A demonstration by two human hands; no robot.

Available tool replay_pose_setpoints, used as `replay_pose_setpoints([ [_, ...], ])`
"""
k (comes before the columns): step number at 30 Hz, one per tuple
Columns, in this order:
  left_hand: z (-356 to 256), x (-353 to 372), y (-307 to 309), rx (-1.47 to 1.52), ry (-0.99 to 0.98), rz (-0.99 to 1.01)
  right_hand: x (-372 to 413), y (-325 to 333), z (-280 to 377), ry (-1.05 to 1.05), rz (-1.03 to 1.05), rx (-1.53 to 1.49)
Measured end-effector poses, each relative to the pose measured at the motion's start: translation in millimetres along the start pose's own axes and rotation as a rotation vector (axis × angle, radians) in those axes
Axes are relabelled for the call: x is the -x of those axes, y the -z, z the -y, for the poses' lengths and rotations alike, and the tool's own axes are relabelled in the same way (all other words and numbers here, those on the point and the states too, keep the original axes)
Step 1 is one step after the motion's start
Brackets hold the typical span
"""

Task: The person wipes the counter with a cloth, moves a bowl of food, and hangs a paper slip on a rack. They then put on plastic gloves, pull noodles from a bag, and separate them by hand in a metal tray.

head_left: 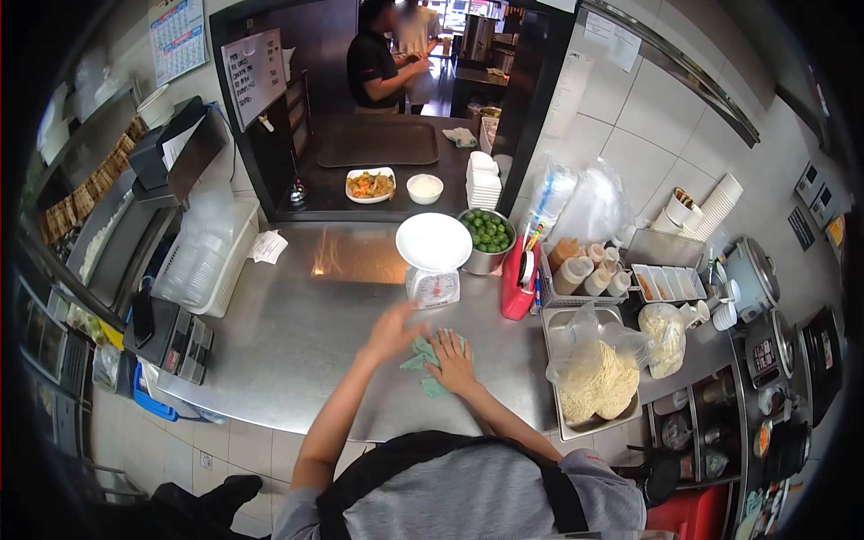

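My right hand (452,362) lies flat, fingers spread, on a green cloth (435,387) on the steel counter (297,342). Just to its left, my left hand (394,333) is raised a little over the counter, somewhat blurred. Its fingers look stretched out, and I see nothing in them. Beyond both hands stands a kitchen scale (434,288) with a white round plate (434,241) on top. A metal pot of green limes (487,231) stands to the right of the plate.
A metal tray (560,416) of noodles, squeeze bottles (571,274) and a red holder (518,288) stand right. Plastic containers fill a white basket (225,286) at left. In the pass-through sit a food dish (370,185), a rice bowl (425,189) and a brown tray (378,144); people stand behind.
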State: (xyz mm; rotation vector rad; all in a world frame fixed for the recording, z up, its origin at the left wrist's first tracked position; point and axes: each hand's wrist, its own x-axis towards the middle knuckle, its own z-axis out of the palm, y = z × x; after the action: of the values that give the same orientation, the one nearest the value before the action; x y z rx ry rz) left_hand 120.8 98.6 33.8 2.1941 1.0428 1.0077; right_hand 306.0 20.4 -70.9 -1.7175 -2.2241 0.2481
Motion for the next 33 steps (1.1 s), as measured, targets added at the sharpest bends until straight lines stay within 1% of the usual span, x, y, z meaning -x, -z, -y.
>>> replay_pose_setpoints([
  [2,11,-42,-5,-0.105,-0.036,-0.196,1,-1,-3,0.010,-0.016,-0.022],
  [4,49,-77,-35,0.103,-0.054,-0.331,4,-2,-3,0.016,-0.021,-0.038],
  [6,58,-83,-50,0.338,0.051,-0.234,2,0,-5,0.031,-0.033,-0.042],
  [7,63,-88,-56,0.450,0.097,-0.192,3,3,-5,0.003,-0.019,-0.048],
  [9,100,-81,-100,0.186,0.045,-0.288,2,10,-1,0.005,0.016,-0.066],
  [10,86,-71,-105,0.046,0.067,-0.405,0,8,-1,0.018,-0.024,-0.043],
  [11,67,-62,-102,-0.033,0.094,-0.394,0,5,-2,0.038,-0.057,-0.028],
  [12,44,-54,-103,-0.080,0.176,-0.354,-1,2,-3,0.042,-0.064,-0.042],
  [13,47,-50,-120,-0.041,0.055,-0.423,1,-2,-6,0.038,-0.068,-0.054],
  [14,37,-45,-133,-0.011,0.077,-0.425,2,-4,-10,0.038,-0.037,-0.048],
  [16,11,-37,-139,0.033,0.220,-0.284,0,-4,-11,0.036,0.012,-0.042],
  [18,2,-33,-141,0.078,0.153,-0.221,2,-2,-15,0.025,0.059,-0.039],
  [19,1,-34,-142,0.105,0.111,-0.181,1,-3,-16,0.030,0.033,-0.044],
  [20,5,-34,-139,0.075,0.081,-0.058,1,-5,-16,0.029,0.002,-0.049],
  [21,10,-34,-136,0.075,0.074,0.001,2,-4,-12,0.024,-0.028,-0.057],
  [23,16,-31,-134,0.080,0.054,0.137,2,-2,-7,0.018,0.000,-0.063],
  [25,15,-31,-109,0.213,0.032,0.210,3,3,-5,0.008,0.001,-0.073],
  [26,-11,-30,-74,0.308,0.084,0.222,4,3,-3,0.008,-0.011,-0.082],
  [27,-55,-28,-27,0.396,0.135,0.246,4,4,-3,0.003,-0.031,-0.093],
  [29,-140,-26,51,0.350,-0.042,0.020,2,6,-1,0.009,-0.069,-0.078],
  [30,-172,-21,80,0.327,-0.199,-0.107,3,5,1,0.010,-0.083,-0.073],
  [31,-202,-14,103,0.332,-0.275,-0.246,2,3,1,0.016,-0.109,-0.077],
  [32,-214,-10,120,0.346,-0.518,-0.298,2,1,-2,0.024,-0.117,-0.080],
  [33,-226,-12,121,0.423,-0.875,-0.457,5,-2,-4,0.037,-0.115,-0.081],
])
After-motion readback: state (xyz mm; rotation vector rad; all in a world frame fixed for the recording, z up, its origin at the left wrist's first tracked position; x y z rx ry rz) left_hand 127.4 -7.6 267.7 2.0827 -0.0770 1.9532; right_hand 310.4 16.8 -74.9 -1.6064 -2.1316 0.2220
